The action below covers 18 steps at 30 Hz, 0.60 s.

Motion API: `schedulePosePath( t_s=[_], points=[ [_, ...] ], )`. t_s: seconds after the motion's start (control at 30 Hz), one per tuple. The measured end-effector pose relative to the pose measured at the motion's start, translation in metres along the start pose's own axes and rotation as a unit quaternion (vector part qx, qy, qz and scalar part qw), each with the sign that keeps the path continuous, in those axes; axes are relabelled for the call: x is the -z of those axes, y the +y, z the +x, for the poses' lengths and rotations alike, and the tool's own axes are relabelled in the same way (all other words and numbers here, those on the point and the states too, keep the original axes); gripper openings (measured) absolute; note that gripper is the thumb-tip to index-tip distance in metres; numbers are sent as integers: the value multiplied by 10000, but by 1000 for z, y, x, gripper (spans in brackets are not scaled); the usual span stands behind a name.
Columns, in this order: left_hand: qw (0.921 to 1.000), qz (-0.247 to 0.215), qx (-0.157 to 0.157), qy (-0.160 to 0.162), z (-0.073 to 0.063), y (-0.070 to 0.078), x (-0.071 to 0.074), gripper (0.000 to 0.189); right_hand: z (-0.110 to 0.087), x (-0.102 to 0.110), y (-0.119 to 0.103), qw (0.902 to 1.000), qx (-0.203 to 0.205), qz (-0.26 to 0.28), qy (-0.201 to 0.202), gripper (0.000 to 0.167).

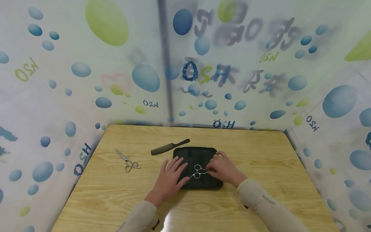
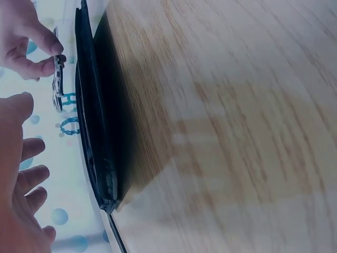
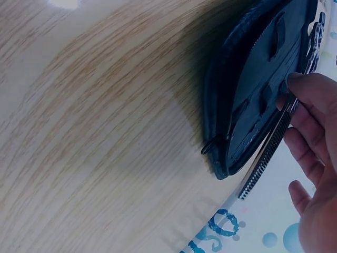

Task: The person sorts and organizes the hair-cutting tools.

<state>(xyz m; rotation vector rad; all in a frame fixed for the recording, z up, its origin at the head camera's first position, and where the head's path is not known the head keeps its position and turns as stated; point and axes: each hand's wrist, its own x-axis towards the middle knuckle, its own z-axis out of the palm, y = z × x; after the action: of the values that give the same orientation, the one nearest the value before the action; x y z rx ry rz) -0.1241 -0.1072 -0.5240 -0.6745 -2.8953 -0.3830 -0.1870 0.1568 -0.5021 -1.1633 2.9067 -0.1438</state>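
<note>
We take the black case (image 1: 200, 161) as our landmark: it lies open and flat near the middle of the wooden table (image 1: 261, 154).

The small scissors (image 1: 198, 171) lie on the case's inner face, toward its near half. Their finger rings point left, toward the case's centre; the blades run right and disappear under our right hand (image 1: 224, 169). So the long axis runs roughly left-right across the case, slightly tilted.

Right hand: its fingers are curled over the blade end, pinching the scissors against the case lining. The left wrist view (image 2: 57, 63) confirms the pinch, thumb and forefinger closed on the metal. This hand is the one on the scissors.

Left hand (image 1: 171, 177): fingers spread and straight, resting flat on the left near corner of the case, holding nothing. Its fingertips lie just beside the scissor rings but, as far as we can tell, do not touch them.

In the right wrist view we see elastic loops (image 3: 266, 95) on the case lining, beside the right-hand fingers.

Other things: a dark comb (image 1: 169, 147) lies just beyond the case's far left corner, apparently touching its edge. A second pair of scissors (image 1: 127, 160) lies well to the left of the case, apart from both hands.

Nothing stands between the hands and the case.
</note>
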Motion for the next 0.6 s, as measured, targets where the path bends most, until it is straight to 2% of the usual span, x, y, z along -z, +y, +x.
schedulePosePath(
  t_s=[0.27,0.6],
  points=[
    [9996,76,-195,199,5,9,0,51,3,-1,-6,9999,139,17,31,9],
    [9980,259,-502,281,13,23,-3,48,8,1,-18,9993,373,11,43,12]
  ],
)
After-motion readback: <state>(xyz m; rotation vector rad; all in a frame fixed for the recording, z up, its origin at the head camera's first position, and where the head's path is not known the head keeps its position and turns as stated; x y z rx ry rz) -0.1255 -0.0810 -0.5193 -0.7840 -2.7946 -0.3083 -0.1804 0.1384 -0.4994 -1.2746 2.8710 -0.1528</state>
